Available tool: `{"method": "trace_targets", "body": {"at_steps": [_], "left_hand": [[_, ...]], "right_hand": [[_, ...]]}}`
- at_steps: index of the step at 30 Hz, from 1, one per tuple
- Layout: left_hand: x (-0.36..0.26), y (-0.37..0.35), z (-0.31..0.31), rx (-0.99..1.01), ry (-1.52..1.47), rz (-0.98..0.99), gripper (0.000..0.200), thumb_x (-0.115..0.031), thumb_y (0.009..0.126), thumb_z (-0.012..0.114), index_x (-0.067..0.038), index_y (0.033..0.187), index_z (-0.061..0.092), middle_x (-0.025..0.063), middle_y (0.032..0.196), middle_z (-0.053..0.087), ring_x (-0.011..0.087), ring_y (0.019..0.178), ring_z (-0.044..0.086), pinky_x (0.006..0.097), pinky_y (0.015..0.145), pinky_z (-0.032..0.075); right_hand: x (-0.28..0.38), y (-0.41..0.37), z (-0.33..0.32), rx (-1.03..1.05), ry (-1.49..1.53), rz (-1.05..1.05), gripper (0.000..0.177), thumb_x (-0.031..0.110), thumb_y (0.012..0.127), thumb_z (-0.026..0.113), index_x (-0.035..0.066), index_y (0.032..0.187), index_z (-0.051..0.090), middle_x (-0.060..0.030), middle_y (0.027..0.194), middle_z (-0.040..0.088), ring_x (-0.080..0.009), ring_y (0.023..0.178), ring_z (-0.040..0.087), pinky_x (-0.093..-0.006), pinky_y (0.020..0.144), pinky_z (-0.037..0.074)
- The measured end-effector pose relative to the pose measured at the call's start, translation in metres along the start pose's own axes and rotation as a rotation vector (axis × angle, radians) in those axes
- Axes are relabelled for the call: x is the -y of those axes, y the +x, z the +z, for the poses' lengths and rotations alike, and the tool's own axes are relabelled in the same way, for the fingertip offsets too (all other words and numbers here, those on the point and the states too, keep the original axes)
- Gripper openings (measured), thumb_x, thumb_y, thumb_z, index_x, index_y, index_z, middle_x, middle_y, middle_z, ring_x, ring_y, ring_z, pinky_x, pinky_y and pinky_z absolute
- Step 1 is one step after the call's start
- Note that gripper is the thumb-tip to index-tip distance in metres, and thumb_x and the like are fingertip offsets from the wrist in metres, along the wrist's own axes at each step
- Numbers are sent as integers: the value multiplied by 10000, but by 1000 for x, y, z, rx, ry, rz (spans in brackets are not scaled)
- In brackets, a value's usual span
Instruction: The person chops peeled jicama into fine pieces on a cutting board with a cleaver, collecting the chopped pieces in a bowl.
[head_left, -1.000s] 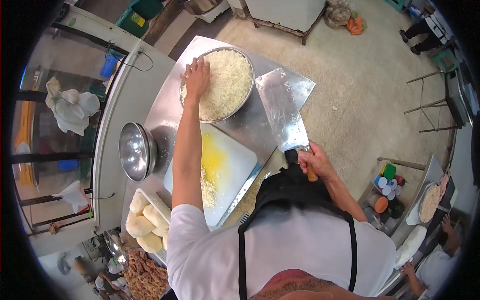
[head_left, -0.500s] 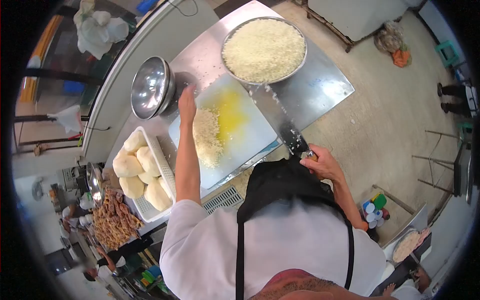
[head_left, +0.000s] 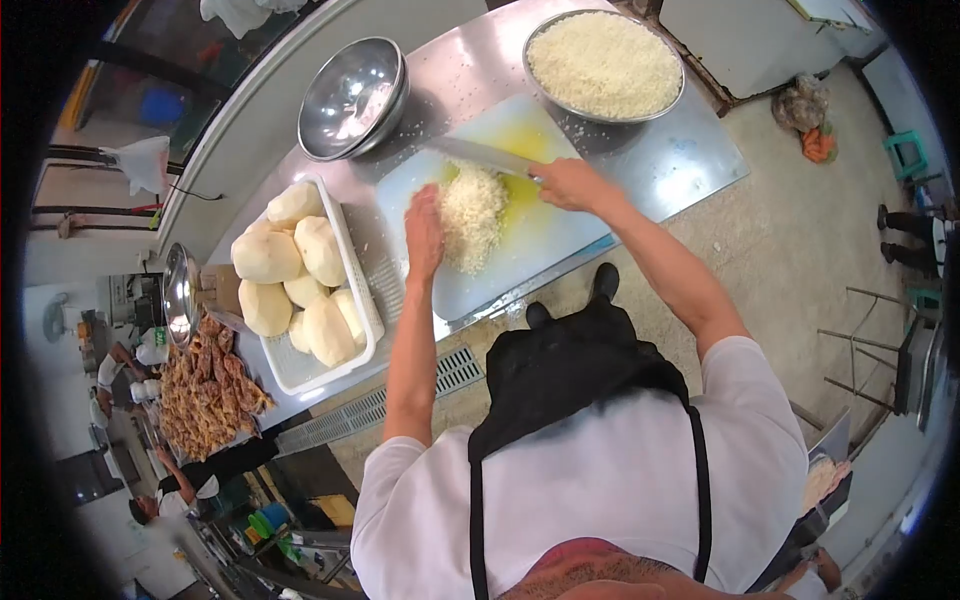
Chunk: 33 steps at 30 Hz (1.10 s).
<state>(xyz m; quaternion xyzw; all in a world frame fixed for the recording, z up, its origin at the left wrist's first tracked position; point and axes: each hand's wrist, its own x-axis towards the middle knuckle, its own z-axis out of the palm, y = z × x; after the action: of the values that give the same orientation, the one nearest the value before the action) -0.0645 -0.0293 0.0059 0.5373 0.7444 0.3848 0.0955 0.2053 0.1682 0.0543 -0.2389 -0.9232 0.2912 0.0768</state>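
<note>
My right hand (head_left: 575,186) is closed around the handle of a broad-bladed kitchen knife (head_left: 487,156). The blade points left across the far end of a white cutting board (head_left: 555,235), at the top of a heap of finely chopped pale vegetable (head_left: 475,215). Along the heap's left side, my left hand (head_left: 424,228) holds nothing, its fingers stretched forward. A yellow stain marks the board right of the heap. Beyond the board stands a metal basin (head_left: 682,82) filled high with the same chopped pieces.
Stacked steel bowls (head_left: 345,95) sit at the back left of the metal table (head_left: 690,165). Left of the board, a white plastic basket (head_left: 372,325) holds several large peeled pale vegetables (head_left: 268,257). Browned meat pieces (head_left: 205,390) lie farther left. Other people are in the background.
The knife in my right hand has swung from beside the apron up over the board. My left hand has drawn back towards me, beside the heap. The camera view has shifted.
</note>
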Motion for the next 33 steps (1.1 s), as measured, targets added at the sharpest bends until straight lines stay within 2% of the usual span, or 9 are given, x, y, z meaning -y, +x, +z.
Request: {"method": "trace_targets", "body": {"at_steps": [5,8,9,11,13,18,24,25,33], "left_hand": [[3,-39,41,-250,85,-206,550,-332,1112,293,17,1516,427,200,1550,467,395,1494,330,508,1248,154],[-36,-36,43,-188,-60,-182,637,-323,1082,412,6,1599,236,263,1642,265,419,1540,198,514,1259,96],[-32,-43,44,-175,-1,-37,823,-408,1022,556,-22,1624,150,281,1675,125,472,1548,95,578,1247,50],[-49,-69,31,-21,178,144,906,-446,979,613,-40,1632,134,278,1682,71,480,1550,46,611,1234,31],[-46,-76,31,97,317,323,1115,-582,851,735,-78,1642,134,260,1695,-3,517,1542,-36,703,1185,-4],[-40,-57,45,37,430,194,1088,-527,848,756,-91,1641,153,257,1686,52,517,1532,39,708,1175,56],[-77,-42,67,-202,243,-92,913,-470,852,761,-75,1565,352,247,1628,244,501,1476,201,647,1174,161],[-73,-37,73,-355,194,-96,860,-465,855,758,-66,1533,412,250,1598,307,487,1453,258,631,1171,189],[-121,-31,49,-330,39,-108,692,-281,870,785,-16,1446,509,281,1481,411,438,1391,353,553,1147,302]], "right_hand": [[69,-25,51,73,-110,44,389,180,852,685,66,1208,578,-210,851,696,-442,846,676,-524,750,530],[85,-48,44,13,-60,112,334,185,855,664,55,1160,623,-206,851,708,-410,820,699,-509,693,543],[75,-54,41,9,-63,124,334,185,855,664,55,1160,623,-206,851,708,-410,820,699,-509,693,543],[43,-74,33,-83,322,85,322,228,900,678,30,1148,622,-166,843,705,-328,750,699,-438,634,544],[38,-104,13,21,786,469,332,290,946,678,24,1137,623,-89,835,676,-203,692,655,-349,597,532],[-10,-146,50,83,1102,575,335,318,986,654,47,1175,602,-30,840,631,-137,694,616,-284,589,526],[92,-95,139,16,1313,455,292,263,975,670,35,1128,570,-19,790,589,-116,603,578,-282,538,498],[108,-91,135,-3,1348,413,264,238,975,661,35,1115,568,-12,774,581,-112,587,572,-279,532,487],[125,-116,83,39,1423,367,294,210,986,628,12,1189,551,-7,690,551,-104,551,546,-282,528,479]]}}
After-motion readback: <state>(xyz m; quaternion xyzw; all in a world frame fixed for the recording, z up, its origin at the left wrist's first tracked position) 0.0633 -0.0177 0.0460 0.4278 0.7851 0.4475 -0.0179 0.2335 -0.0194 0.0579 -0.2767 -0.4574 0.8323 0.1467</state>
